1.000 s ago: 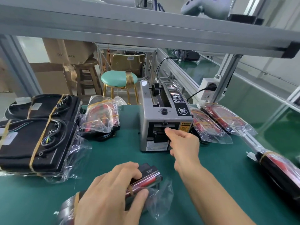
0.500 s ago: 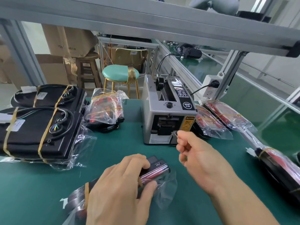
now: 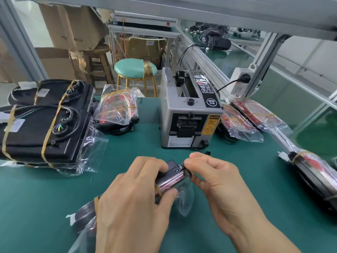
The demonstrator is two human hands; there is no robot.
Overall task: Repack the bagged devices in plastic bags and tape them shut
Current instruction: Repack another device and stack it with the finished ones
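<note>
A black and red device in a clear plastic bag (image 3: 175,178) lies on the green mat near the front edge. My left hand (image 3: 133,201) grips it from above, fingers curled over its body. My right hand (image 3: 215,181) pinches a short strip of clear tape (image 3: 180,165) at the bag's folded end, thumb and forefinger pressed together. The grey tape dispenser (image 3: 189,114) stands just behind the hands. More bagged devices lie at the right (image 3: 255,115), far right (image 3: 317,172) and back left (image 3: 118,108).
Two large black bagged units bound with yellow bands (image 3: 42,132) are stacked at the left. A power strip (image 3: 240,83) hangs on the frame post at the right. A green stool (image 3: 135,70) and cardboard boxes (image 3: 73,22) stand beyond the table.
My right hand pulled away from the dispenser's slot with a tape strip and came down to the bag's end. The left hand kept holding the bagged device.
</note>
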